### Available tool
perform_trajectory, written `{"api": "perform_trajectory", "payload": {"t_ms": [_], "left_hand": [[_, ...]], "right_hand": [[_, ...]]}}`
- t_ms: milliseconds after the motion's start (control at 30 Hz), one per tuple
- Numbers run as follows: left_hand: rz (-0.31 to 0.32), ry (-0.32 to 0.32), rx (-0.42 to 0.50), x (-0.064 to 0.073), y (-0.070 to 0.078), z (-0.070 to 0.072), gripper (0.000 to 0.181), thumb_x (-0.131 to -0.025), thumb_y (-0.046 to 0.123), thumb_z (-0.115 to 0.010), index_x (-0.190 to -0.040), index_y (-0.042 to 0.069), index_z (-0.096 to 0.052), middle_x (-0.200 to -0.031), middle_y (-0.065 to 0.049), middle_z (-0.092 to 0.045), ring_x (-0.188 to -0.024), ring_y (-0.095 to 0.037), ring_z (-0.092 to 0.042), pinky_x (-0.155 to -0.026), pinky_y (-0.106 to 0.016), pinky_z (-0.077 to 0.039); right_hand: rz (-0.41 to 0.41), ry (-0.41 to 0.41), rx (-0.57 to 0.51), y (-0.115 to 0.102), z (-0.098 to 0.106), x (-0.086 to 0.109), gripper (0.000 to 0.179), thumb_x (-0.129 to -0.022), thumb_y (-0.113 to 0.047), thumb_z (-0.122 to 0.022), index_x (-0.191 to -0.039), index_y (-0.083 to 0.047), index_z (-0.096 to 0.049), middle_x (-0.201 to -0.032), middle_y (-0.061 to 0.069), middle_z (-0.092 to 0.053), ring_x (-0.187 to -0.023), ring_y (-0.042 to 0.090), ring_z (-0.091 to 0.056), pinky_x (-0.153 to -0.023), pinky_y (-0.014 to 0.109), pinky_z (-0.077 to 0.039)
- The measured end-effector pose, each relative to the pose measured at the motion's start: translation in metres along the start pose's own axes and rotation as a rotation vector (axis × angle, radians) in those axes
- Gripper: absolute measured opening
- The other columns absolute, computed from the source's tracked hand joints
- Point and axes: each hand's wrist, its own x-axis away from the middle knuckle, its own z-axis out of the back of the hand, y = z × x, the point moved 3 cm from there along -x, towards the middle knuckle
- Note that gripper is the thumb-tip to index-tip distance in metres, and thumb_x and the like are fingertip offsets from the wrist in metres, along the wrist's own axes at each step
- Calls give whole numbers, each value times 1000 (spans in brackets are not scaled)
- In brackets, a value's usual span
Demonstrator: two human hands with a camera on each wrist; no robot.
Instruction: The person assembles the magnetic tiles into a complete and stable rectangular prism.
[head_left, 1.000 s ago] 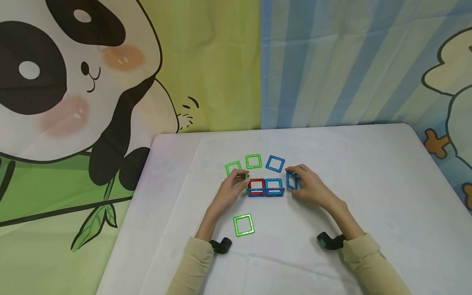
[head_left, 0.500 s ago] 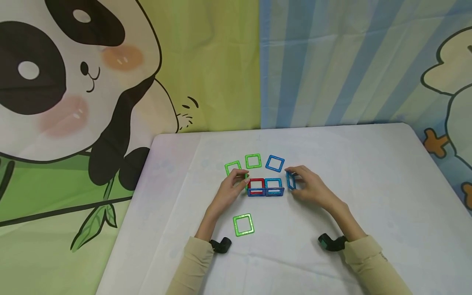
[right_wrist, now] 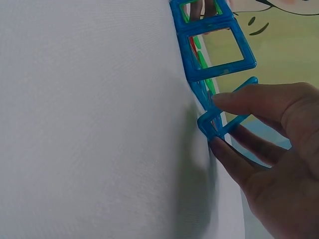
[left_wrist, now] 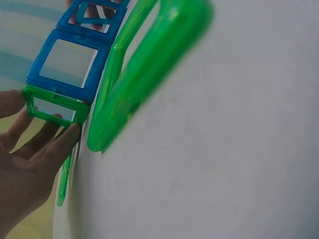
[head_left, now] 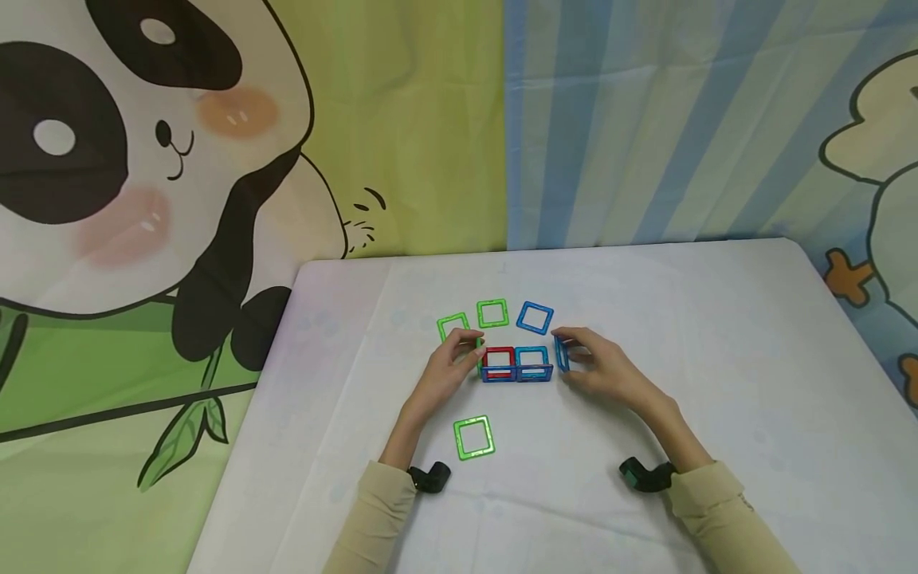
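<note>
A small structure of square magnetic tiles stands mid-table in the head view. A red tile [head_left: 500, 349] and a light blue tile [head_left: 531, 349] lie flat side by side, with two upright blue tiles [head_left: 517, 373] along their front. My left hand [head_left: 452, 368] pinches an upright green tile [left_wrist: 57, 97] at the structure's left end, thumb on one edge and fingers on the other. Just past the right end, my right hand [head_left: 601, 363] grips a blue tile [right_wrist: 208, 115] by its edges, tilted. Whether that tile touches the structure, I cannot tell.
Behind the structure lie two green tiles, one at left [head_left: 443, 323] and one nearer the middle [head_left: 492, 302], plus a blue tile [head_left: 535, 305]. A loose green tile [head_left: 474, 455] lies in front. The white-covered table [head_left: 717, 335] meets a printed curtain at its back edge.
My right hand has moved slightly left, bringing its blue tile up close to the structure's right end and turning it more edge-on. The left hand stays in place.
</note>
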Motion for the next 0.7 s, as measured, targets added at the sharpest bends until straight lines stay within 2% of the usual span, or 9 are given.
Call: {"api": "perform_trajectory", "payload": {"t_ms": [700], "left_hand": [[-10,-1,-8,1,1,0,34,-105,31,-61,-137,22,-57,-141,-2,-61,-139,-22,-54,-117,-48,-43]], "right_hand": [[-16,-3,-58,0,-9,-2,69,-87,6,-74,-149,-3,-46,-149,23,-52,-134,42,-55,-108,52,-49]]}}
